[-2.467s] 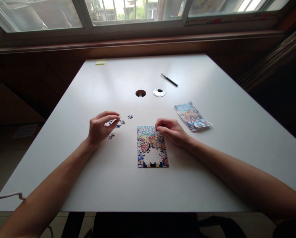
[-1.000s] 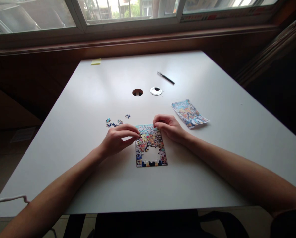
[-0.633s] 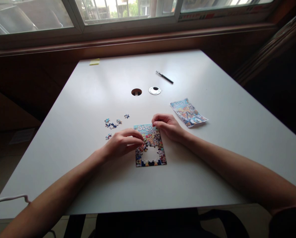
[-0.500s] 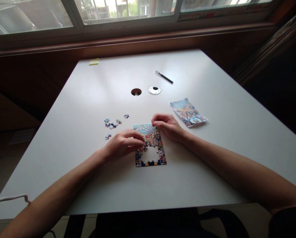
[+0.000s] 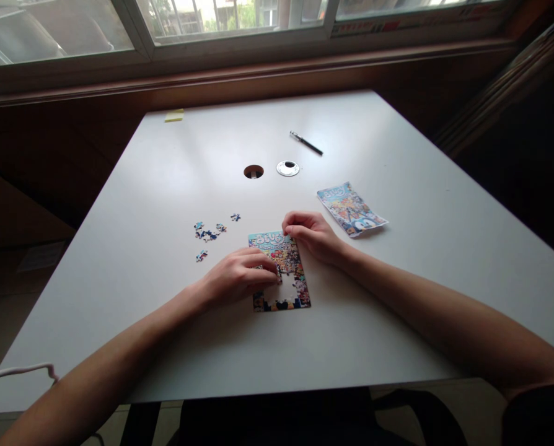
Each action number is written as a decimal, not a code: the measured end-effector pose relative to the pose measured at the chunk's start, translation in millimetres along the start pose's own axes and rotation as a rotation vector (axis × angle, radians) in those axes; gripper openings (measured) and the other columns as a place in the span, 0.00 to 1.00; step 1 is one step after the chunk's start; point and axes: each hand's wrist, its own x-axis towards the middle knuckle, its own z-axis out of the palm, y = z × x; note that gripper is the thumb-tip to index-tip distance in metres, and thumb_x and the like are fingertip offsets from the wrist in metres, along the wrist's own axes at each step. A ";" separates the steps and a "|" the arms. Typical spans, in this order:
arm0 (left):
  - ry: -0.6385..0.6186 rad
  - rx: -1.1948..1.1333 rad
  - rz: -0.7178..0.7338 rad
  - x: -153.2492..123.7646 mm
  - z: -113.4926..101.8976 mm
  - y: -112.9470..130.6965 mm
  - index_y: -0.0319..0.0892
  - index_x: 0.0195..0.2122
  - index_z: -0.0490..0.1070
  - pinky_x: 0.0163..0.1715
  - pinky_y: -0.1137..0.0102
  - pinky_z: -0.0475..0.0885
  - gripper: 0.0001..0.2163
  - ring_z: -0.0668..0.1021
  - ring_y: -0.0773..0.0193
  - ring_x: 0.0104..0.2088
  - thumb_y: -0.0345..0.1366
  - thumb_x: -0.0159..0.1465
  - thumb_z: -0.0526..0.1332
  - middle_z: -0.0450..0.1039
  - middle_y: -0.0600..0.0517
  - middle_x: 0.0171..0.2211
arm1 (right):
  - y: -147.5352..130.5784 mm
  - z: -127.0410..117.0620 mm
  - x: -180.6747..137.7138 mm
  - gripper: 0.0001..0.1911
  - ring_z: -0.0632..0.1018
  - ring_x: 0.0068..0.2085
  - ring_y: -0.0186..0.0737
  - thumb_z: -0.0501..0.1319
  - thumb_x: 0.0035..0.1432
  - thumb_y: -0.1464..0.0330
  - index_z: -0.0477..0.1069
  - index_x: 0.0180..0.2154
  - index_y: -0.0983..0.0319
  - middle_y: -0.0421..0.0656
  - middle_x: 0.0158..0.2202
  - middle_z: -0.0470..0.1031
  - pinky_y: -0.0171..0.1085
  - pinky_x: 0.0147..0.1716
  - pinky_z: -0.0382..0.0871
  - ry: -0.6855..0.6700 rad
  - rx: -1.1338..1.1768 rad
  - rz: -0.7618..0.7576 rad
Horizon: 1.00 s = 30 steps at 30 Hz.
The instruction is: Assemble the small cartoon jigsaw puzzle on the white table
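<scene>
A partly assembled jigsaw puzzle (image 5: 296, 265) lies flat near the front of the table, with a pale gap in its lower middle. My left hand (image 5: 240, 271) reaches over its left side, thumb and fingers pinched on a small puzzle piece (image 5: 279, 275) at the gap's upper edge; the fingers mostly cover it. At the top right corner of the puzzle, my right hand (image 5: 313, 235) is closed, its thumb and curled fingers gripping the border. Several loose puzzle pieces (image 5: 209, 235) are scattered to the left, beyond my left hand, one of them lying nearer to me.
A printed picture sheet (image 5: 351, 209) with curled edges lies to the right of the puzzle. Farther back are a black pen (image 5: 307, 143), a round cable hole (image 5: 253, 171) and its metal cover (image 5: 287, 168). A white cable (image 5: 19, 371) crosses the left front edge.
My left hand has shifted slightly to the right and its fingertips now come down at the gap's upper edge. My right hand stays at the puzzle's corner.
</scene>
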 end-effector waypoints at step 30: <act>-0.070 0.068 0.019 -1.1 1.8 -3.0 0.45 0.44 0.77 0.47 0.65 0.73 0.07 0.78 0.62 0.45 0.32 0.68 0.61 0.81 0.50 0.43 | -2.1 1.5 0.0 0.06 0.68 0.32 0.36 0.63 0.54 0.67 0.72 0.28 0.62 0.38 0.27 0.70 0.37 0.36 0.61 0.007 0.008 0.007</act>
